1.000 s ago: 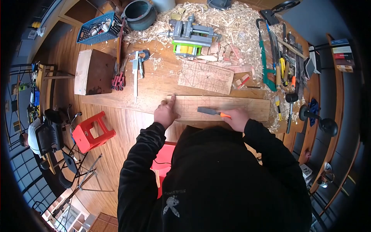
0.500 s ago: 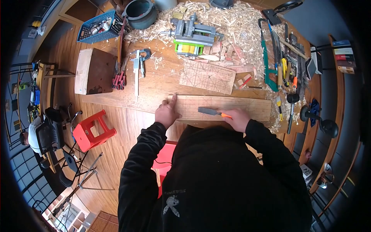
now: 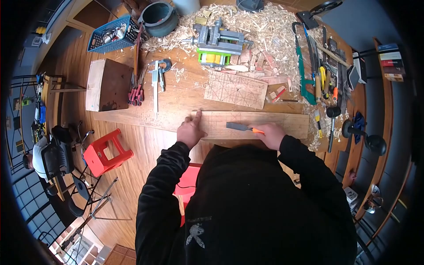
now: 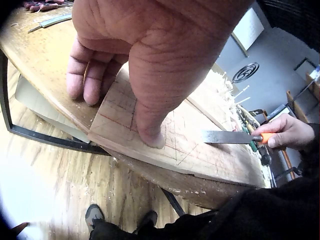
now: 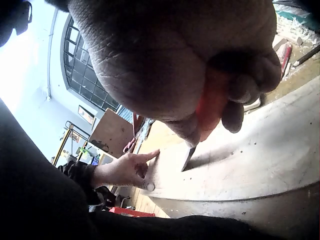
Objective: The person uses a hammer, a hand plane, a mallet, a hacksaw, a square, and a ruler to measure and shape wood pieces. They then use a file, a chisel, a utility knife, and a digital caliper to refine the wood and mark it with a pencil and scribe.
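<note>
A long pale board with pencil and red lines lies along the table's near edge. My left hand rests on its left end. The left thumb presses flat on the marked face, the index finger stretches along the end, and the other fingers bend down beyond it. My right hand grips the orange handle of a flat chisel. Its grey blade points left toward the left hand, low over the middle of the board, its tip close to the wood with a shadow beside it.
Behind the board lies a second marked wood block. A vise stands among wood shavings. Calipers and a wooden box are at left; saws and a mallet at right. A red stool stands on the floor.
</note>
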A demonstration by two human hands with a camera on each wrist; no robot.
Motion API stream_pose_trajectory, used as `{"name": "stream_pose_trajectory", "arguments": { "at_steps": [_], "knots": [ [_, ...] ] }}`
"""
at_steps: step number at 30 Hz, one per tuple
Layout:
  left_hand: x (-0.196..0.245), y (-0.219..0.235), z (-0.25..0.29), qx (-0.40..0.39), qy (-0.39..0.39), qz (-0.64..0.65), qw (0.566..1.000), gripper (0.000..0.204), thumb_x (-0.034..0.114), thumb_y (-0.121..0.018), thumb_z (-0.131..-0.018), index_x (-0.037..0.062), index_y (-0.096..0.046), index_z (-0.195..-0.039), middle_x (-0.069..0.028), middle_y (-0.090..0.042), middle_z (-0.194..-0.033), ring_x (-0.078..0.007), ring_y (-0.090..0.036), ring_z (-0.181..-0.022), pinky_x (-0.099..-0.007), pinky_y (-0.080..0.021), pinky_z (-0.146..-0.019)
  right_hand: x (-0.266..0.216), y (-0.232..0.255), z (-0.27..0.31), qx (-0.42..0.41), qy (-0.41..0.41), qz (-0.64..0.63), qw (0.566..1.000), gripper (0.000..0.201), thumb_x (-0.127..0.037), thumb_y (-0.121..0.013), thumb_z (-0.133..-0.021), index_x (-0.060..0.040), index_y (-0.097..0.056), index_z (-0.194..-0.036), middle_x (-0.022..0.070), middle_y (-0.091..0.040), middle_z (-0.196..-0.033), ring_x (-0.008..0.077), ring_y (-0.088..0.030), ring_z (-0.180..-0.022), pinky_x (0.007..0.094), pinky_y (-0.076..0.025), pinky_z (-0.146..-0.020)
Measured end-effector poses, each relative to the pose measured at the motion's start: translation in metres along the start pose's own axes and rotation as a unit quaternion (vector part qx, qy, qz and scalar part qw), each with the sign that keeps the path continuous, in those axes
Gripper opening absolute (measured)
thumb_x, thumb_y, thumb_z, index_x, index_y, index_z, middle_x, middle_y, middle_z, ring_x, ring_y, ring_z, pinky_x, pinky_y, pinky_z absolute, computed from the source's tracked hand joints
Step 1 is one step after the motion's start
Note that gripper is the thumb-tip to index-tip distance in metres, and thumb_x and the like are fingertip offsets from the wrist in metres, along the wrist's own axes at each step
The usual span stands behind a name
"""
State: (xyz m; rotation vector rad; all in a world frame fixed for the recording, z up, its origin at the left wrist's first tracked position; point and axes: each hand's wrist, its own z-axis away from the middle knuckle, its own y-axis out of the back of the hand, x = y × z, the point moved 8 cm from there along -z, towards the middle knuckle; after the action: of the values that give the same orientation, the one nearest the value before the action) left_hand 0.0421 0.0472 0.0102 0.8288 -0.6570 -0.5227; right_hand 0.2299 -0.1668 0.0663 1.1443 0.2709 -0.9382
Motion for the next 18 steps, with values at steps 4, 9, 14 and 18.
{"name": "stream_pose_trajectory", "arguments": {
  "at_steps": [4, 9, 14, 18],
  "knots": [
    [0.001, 0.002, 0.002, -0.004, 0.001, 0.005, 1.000, 0.100, 0.032, -0.083, -0.065, 0.0213, -0.032, -0.150, -0.0252, -0.057, -0.117, -0.0374, -0.063, -0.102, -0.0422, -0.053, -0.086, 0.004, 0.001, 0.002, -0.001, -0.008, 0.035, 0.999, 0.027, -0.021, -0.058, -0.090, -0.0164, -0.068, -0.114, 0.0162, -0.068, -0.097, 0.0371, -0.063, -0.092, 0.0461, -0.050, -0.080],
    [0.000, 0.001, 0.000, 0.020, -0.019, 0.005, 1.000, 0.100, 0.031, -0.082, -0.064, 0.0215, -0.032, -0.150, -0.0234, -0.059, -0.108, -0.0367, -0.064, -0.095, -0.0414, -0.054, -0.081, -0.003, -0.013, -0.007, 0.015, -0.014, 0.005, 1.000, 0.027, -0.021, -0.059, -0.089, -0.0167, -0.068, -0.114, 0.0161, -0.068, -0.098, 0.0374, -0.063, -0.092, 0.0463, -0.050, -0.081],
    [-0.001, 0.000, 0.000, 0.013, -0.011, 0.003, 1.000, 0.100, 0.031, -0.083, -0.064, 0.0220, -0.032, -0.150, -0.0243, -0.058, -0.113, -0.0373, -0.063, -0.098, -0.0418, -0.053, -0.084, 0.011, 0.000, 0.007, 0.025, 0.022, 0.000, 0.999, 0.028, -0.021, -0.058, -0.089, -0.0176, -0.068, -0.115, 0.0163, -0.068, -0.100, 0.0373, -0.063, -0.093, 0.0465, -0.050, -0.082],
    [-0.001, -0.001, 0.000, -0.012, -0.002, 0.016, 1.000, 0.100, 0.031, -0.083, -0.065, 0.0227, -0.031, -0.150, -0.0259, -0.055, -0.119, -0.0385, -0.063, -0.101, -0.0426, -0.053, -0.086, 0.025, 0.003, 0.012, -0.002, -0.025, 0.050, 0.998, 0.027, -0.023, -0.058, -0.090, -0.0176, -0.067, -0.115, 0.0162, -0.068, -0.098, 0.0369, -0.063, -0.092, 0.0469, -0.050, -0.081]
  ]
}}
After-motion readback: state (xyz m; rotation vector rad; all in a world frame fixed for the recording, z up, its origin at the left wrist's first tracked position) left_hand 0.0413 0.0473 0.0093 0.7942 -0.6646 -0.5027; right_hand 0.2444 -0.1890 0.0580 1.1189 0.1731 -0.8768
